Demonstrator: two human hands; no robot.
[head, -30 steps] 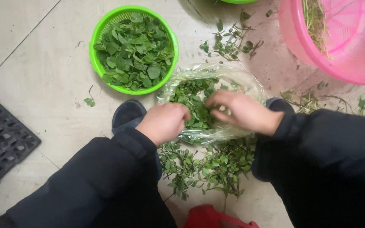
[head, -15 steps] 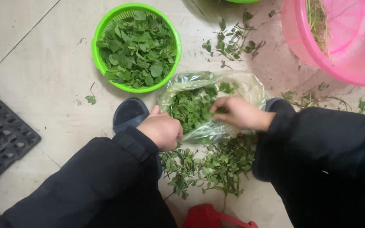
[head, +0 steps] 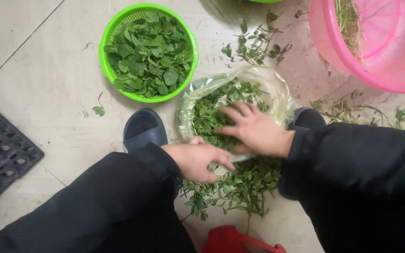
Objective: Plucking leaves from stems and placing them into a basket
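between the person's feet, a clear plastic bag [head: 277,89] of leafy greens [head: 212,112] lies on the floor. right hand [head: 254,129] spread flat on the greens; left hand [head: 198,161] curled at the bag's near edge. best practice: press gently, keeping the mouth steady.

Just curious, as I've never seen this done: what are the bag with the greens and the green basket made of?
The bag looks like thin clear plastic film: glossy, crinkled, the leaves showing through it. The green basket seems to be rigid moulded plastic, bright and smooth, with a slotted wall. The right hand presses into the bag's greens.
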